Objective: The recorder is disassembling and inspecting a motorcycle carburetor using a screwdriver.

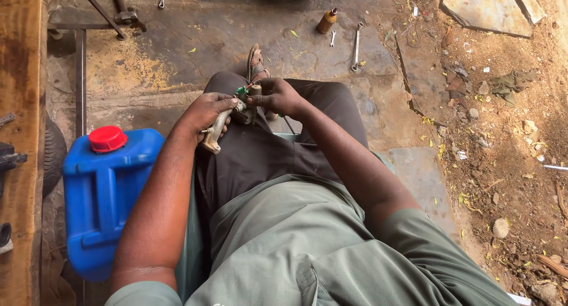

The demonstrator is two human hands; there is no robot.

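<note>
Both hands, left hand (pixel 204 113) and right hand (pixel 275 96), clasp a dull, grimy metal fitting (pixel 216 131) with a green tip, left of centre over the lap.

Both forearms extended forward over lap; left hand (pixel 204 112) and right hand (pixel 277 96) curled, fingers closed, brought together above knees.

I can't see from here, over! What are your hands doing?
Left hand grips metal part over lap. Right hand pinches its top end, green bit there. Blue jug beside left arm, nothing blocking.
</note>
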